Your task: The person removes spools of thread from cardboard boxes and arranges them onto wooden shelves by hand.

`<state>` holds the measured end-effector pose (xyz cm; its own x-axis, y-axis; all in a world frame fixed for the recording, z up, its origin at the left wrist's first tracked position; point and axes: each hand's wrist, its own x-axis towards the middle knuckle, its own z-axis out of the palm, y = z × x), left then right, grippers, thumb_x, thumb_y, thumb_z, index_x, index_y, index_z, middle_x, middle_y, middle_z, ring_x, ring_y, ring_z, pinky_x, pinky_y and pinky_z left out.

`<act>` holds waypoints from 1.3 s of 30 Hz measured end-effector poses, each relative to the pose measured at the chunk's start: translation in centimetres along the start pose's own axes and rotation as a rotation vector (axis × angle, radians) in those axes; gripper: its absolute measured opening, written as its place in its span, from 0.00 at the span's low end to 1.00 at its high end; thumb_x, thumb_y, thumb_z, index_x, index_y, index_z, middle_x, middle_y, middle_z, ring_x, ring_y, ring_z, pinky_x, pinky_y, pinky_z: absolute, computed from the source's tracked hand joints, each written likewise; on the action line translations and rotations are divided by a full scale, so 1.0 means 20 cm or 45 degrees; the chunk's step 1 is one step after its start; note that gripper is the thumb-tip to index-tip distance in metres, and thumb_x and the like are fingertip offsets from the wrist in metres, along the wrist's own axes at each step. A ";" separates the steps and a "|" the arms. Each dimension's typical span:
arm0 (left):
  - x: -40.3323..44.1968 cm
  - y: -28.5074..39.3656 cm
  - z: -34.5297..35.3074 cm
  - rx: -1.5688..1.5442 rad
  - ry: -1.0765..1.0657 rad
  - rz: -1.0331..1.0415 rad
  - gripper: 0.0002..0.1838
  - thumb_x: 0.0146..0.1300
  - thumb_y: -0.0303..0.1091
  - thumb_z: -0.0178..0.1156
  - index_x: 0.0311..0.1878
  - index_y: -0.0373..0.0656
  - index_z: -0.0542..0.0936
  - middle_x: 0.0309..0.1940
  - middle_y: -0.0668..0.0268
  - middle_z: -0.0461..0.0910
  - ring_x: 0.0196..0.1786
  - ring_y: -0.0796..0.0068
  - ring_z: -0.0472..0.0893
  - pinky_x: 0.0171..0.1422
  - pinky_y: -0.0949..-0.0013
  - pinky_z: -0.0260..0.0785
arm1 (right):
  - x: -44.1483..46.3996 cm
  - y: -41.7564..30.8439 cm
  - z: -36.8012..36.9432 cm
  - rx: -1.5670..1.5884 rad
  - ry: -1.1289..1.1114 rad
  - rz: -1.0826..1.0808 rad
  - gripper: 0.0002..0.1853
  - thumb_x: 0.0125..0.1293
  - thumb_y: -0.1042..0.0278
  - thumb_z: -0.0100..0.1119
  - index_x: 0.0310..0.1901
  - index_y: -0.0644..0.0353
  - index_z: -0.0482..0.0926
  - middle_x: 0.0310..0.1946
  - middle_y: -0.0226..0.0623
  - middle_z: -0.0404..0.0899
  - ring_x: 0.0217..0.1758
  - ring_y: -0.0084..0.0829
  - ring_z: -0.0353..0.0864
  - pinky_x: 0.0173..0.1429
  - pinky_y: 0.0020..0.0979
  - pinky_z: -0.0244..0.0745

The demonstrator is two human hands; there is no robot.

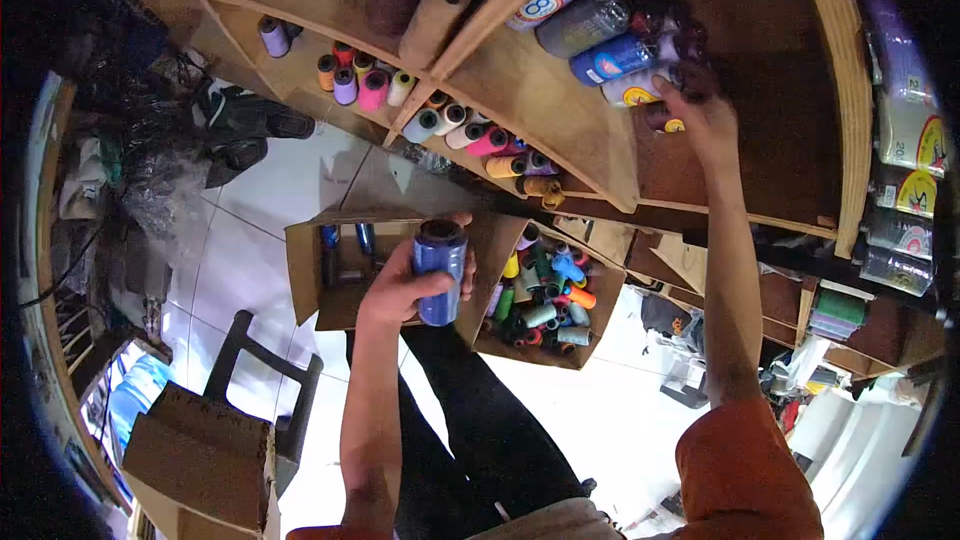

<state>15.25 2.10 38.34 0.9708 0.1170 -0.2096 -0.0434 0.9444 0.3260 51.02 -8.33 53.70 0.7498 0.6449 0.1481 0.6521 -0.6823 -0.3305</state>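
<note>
My left hand (408, 285) is wrapped round a blue spool of thread (438, 290), held upright above an open cardboard box (345, 315). Two blue spools (365, 238) show inside that box. My right hand (705, 115) reaches into a wooden shelf compartment, its thumb and fingers closed at the end of a pale plastic-wrapped spool of thread (632, 90) with a yellow label. Part of those fingers is hidden in shadow. Beside it lie a blue wrapped spool (610, 60) and a dark grey one (583, 25).
A second box (545, 352) holds many coloured spools. Small cones (372, 90) stand in the lower shelf compartments, divided by a slanted wooden board (505, 15). A dark chair-like frame (290, 370) and another cardboard box (200, 450) stand at lower left. Wrapped packs (912, 140) line the right.
</note>
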 end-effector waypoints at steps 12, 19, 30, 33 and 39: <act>0.22 -0.02 0.24 -0.284 0.509 0.342 0.30 0.56 0.26 0.63 0.59 0.50 0.60 0.47 0.60 0.71 0.50 0.64 0.76 0.53 0.53 0.73 | -0.90 -0.64 0.13 0.628 -0.637 0.033 0.35 0.49 0.66 0.71 0.59 0.60 0.65 0.50 0.42 0.70 0.48 0.32 0.76 0.41 0.29 0.79; 0.19 0.06 0.29 -0.266 0.505 0.199 0.15 0.63 0.34 0.57 0.50 0.41 0.70 0.40 0.64 0.72 0.42 0.72 0.79 0.39 0.61 0.81 | -0.91 -0.45 0.19 0.926 -0.429 0.239 0.26 0.57 0.67 0.63 0.55 0.66 0.68 0.39 0.43 0.78 0.35 0.26 0.81 0.39 0.25 0.77; 0.24 0.00 0.26 0.058 0.459 0.031 0.30 0.64 0.54 0.50 0.60 0.40 0.64 0.54 0.54 0.67 0.56 0.59 0.72 0.43 0.54 0.79 | -0.66 -0.43 -0.07 0.743 -0.680 0.328 0.26 0.54 0.78 0.64 0.56 0.63 0.70 0.48 0.37 0.75 0.46 0.26 0.77 0.53 0.25 0.74; 0.22 0.00 0.23 0.223 0.510 0.000 0.42 0.59 0.63 0.51 0.68 0.48 0.52 0.64 0.55 0.54 0.68 0.54 0.56 0.54 0.48 0.72 | -0.49 -0.31 -0.17 -0.025 -0.317 0.017 0.24 0.51 0.60 0.68 0.51 0.53 0.75 0.36 0.40 0.81 0.36 0.30 0.83 0.39 0.30 0.77; 0.20 -0.01 0.18 0.339 0.569 0.049 0.38 0.64 0.58 0.47 0.70 0.51 0.46 0.67 0.57 0.50 0.67 0.51 0.59 0.54 0.42 0.70 | -0.22 -0.12 -0.25 -0.396 -0.190 -0.088 0.25 0.51 0.63 0.66 0.53 0.54 0.74 0.43 0.44 0.79 0.45 0.35 0.81 0.46 0.31 0.75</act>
<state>20.11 1.24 40.81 0.7714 0.3248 -0.5472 0.0410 0.8328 0.5521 46.71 -11.30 58.40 0.6933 0.7205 0.0150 0.7206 -0.6930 -0.0214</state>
